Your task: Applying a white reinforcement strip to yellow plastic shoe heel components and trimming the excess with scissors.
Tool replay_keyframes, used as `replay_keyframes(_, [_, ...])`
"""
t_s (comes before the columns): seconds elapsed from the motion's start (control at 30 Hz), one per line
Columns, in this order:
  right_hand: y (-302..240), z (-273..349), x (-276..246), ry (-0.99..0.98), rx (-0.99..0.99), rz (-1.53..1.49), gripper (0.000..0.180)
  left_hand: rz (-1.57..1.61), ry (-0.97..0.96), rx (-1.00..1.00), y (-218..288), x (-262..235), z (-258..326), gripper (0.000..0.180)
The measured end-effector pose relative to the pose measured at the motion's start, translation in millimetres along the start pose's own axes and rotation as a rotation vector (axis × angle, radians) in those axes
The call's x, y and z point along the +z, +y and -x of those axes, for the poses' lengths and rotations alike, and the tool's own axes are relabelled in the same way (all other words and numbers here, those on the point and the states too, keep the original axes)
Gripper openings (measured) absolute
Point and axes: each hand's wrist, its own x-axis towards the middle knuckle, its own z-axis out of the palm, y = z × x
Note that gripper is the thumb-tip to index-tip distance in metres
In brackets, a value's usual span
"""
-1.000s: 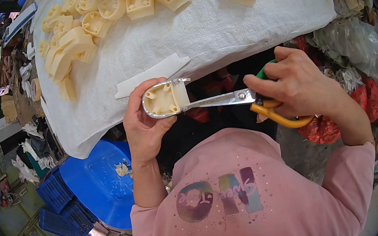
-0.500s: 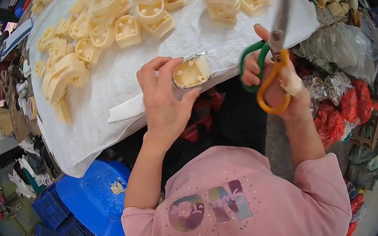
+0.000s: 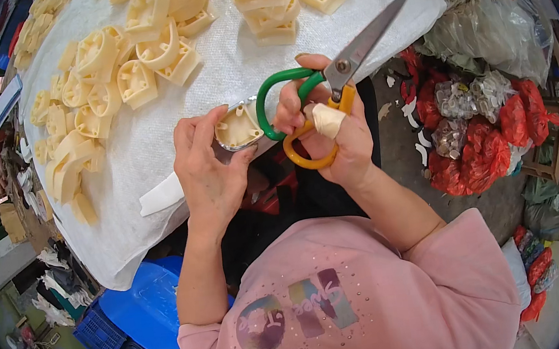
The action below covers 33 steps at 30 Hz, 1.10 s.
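- Since half a second ago, scissors [image 3: 338, 83] swung closer beside the cream plastic part [image 3: 237, 126].
- Left hand [image 3: 209, 169] pinches the part over the surface [image 3: 225, 69] edge, presented for trimming.
- Right hand [image 3: 327, 137] grips the scissors, blades shut.

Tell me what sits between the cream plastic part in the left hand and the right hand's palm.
In the head view, only the scissors' green handle loop lies between the cream part and the right hand.
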Motion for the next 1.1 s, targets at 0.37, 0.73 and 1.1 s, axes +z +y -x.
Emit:
replay_keyframes(0.37, [10.7, -34.0, 8.3, 0.032, -0.018, -0.020, 0.047, 0.025, -0.037, -0.053, -1.7, -2.1, 1.4, 0.056])
replay_keyframes(0.73, [6.7, -39.1, 10.4, 0.052, 0.017, -0.152, 0.044, -0.022, -0.030, -0.044, -1.9, -4.0, 0.6, 0.055])
replay_keyframes(1.1, [2.4, -5.4, -1.0, -0.014, -0.013, 0.018, 0.049, -0.044, 0.003, -0.060, 3.8, -3.5, -2.6, 0.055])
